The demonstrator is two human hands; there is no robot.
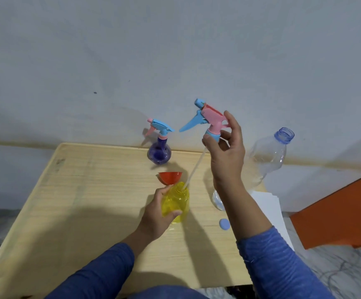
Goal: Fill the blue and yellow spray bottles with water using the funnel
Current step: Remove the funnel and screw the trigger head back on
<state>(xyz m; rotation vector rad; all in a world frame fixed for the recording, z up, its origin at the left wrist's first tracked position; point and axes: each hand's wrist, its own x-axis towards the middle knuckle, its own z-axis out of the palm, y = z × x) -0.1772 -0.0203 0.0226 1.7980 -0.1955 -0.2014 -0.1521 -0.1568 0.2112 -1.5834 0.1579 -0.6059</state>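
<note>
My left hand [156, 214] grips the yellow bottle [176, 201], which stands upright near the middle of the desk [84, 190]. The red funnel [170, 177] sits just behind my left fingers, touching the bottle's shoulder as far as I can tell. My right hand [227, 152] pinches the collar of the pink and blue spray head [207, 119], raised above the bottle, its white tube [193, 169] slanting down into the bottle's mouth. The blue bottle [159, 153], with its sprayer on, stands at the far edge of the desk. A clear water bottle [265, 156], uncapped, leans at the desk's right edge, its blue cap [224, 224] lying nearby.
</note>
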